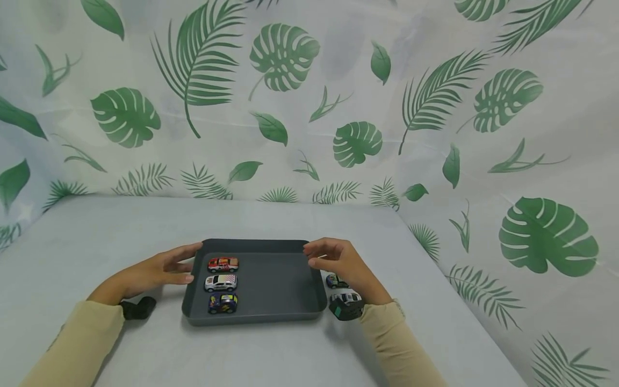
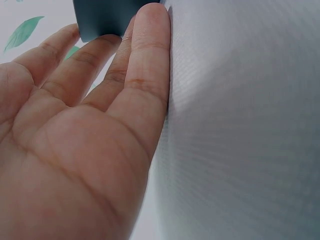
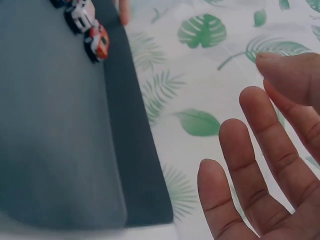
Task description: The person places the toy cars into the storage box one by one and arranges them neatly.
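Observation:
A dark grey tray (image 1: pixel 280 285) lies on the table. Down its left side stand a red toy car (image 1: pixel 223 264), a white toy car (image 1: pixel 220 282) and a dark blue and yellow toy car (image 1: pixel 223 303). My left hand (image 1: pixel 157 271) is at the tray's left edge; in the left wrist view its fingers (image 2: pixel 82 57) are nearly straight, with tips against the tray's wall. By the right rim hovers my right hand (image 1: pixel 340 263), fingers (image 3: pixel 232 150) loosely bent and nothing between them. In the right wrist view it looks apart from the tray.
Right of the tray, partly under my right wrist, are a dark toy car (image 1: pixel 335 280) and a pale toy car (image 1: pixel 344 297). A leaf-printed cloth (image 1: pixel 300 145) hangs behind and to the right of the white table (image 1: pixel 261 355).

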Available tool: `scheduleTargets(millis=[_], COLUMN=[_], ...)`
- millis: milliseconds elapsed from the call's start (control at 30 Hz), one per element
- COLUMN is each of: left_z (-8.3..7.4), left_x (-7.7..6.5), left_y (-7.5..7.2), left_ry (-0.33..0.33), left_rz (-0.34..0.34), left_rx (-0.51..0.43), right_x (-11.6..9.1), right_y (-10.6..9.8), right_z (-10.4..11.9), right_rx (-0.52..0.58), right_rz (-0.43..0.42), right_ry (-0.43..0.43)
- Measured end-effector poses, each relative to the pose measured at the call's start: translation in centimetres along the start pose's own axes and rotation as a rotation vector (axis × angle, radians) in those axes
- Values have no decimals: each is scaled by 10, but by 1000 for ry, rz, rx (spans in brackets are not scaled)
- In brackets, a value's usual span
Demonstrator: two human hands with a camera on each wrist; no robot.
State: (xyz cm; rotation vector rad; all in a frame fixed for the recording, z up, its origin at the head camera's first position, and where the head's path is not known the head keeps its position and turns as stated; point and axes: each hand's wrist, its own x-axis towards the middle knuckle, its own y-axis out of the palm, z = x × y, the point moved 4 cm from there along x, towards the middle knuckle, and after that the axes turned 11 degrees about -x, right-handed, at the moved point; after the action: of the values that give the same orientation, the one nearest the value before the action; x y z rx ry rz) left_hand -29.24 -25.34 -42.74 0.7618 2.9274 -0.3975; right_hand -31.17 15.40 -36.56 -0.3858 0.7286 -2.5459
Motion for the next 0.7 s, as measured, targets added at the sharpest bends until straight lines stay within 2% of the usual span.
scheduleTargets(millis=[533,700], left_z=[-1,-1], left_x=[0,0], left_y=[2,2], left_ry=[3,4], left_rz=[-4,-3], left_rx=[16,18], right_x=[-3,-4], right_y=[-38,-45], right_z=[-27,-35], right_rx=[-40,-46], right_rz=[-69,-67], right_ry=[78,100])
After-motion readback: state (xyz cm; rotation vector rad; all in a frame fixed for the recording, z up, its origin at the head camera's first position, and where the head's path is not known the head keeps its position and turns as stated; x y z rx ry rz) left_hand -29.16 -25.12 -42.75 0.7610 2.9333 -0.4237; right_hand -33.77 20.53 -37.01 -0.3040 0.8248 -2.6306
